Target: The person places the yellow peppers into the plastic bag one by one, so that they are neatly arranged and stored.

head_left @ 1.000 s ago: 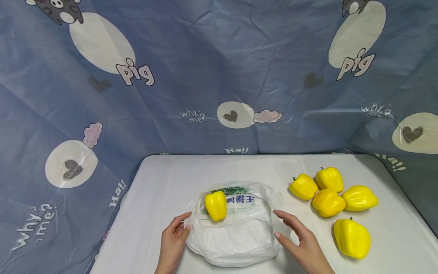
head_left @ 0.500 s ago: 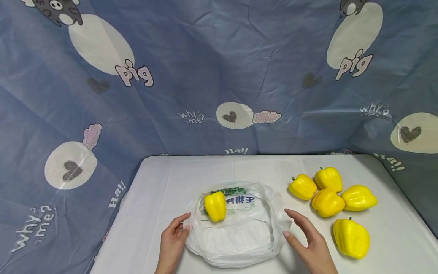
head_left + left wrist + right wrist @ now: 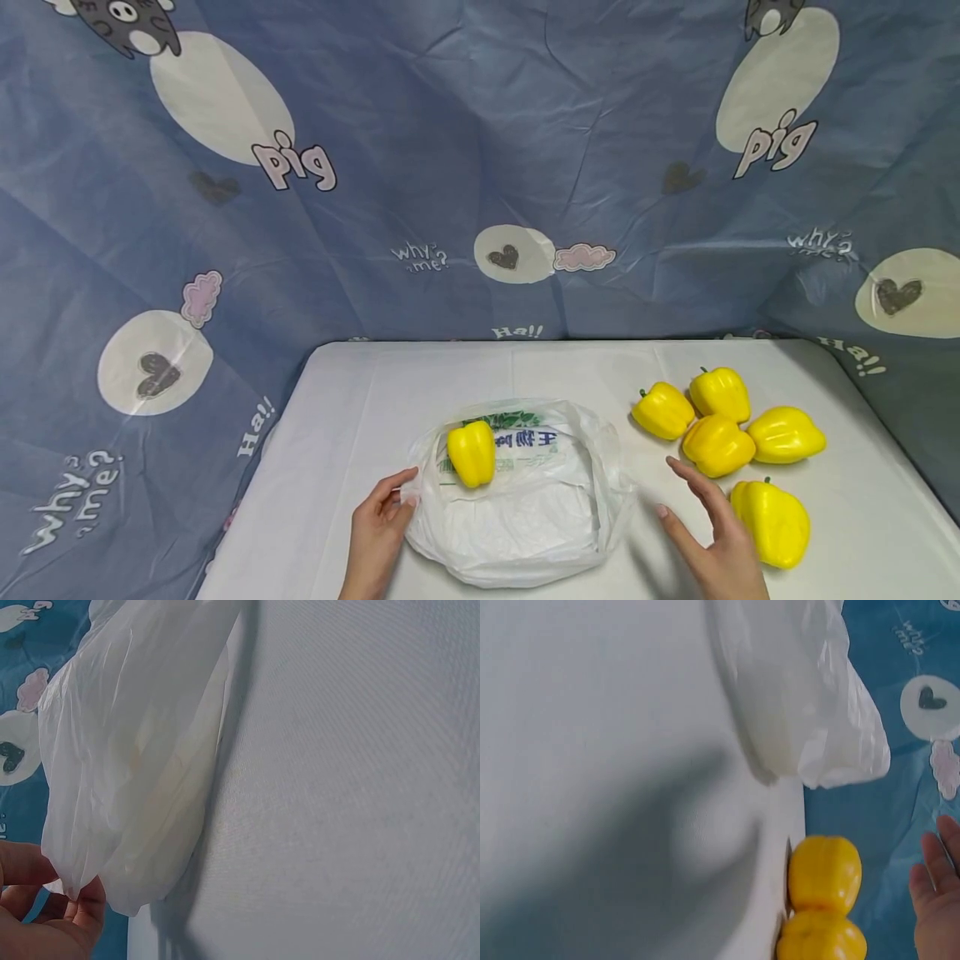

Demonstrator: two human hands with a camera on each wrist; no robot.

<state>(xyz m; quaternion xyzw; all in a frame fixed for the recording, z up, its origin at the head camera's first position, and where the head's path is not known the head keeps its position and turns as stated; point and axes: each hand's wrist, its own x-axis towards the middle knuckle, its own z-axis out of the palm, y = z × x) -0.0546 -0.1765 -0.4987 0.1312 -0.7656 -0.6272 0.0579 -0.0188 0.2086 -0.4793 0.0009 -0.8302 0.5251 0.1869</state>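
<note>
Drawing my right hand [image 3: 726, 554], fingers spread and empty, from the white bag [image 3: 517, 568] at lower centre toward five peppers [image 3: 717, 447] at right, I'm leaving only my left hand [image 3: 379, 518] pinching its rim, one yellow pepper [image 3: 472, 455] lying inside.

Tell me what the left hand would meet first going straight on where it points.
The left hand pinches the left edge of the plastic bag, so the bag comes first; the yellow pepper inside probably follows, though depth is unclear.
</note>
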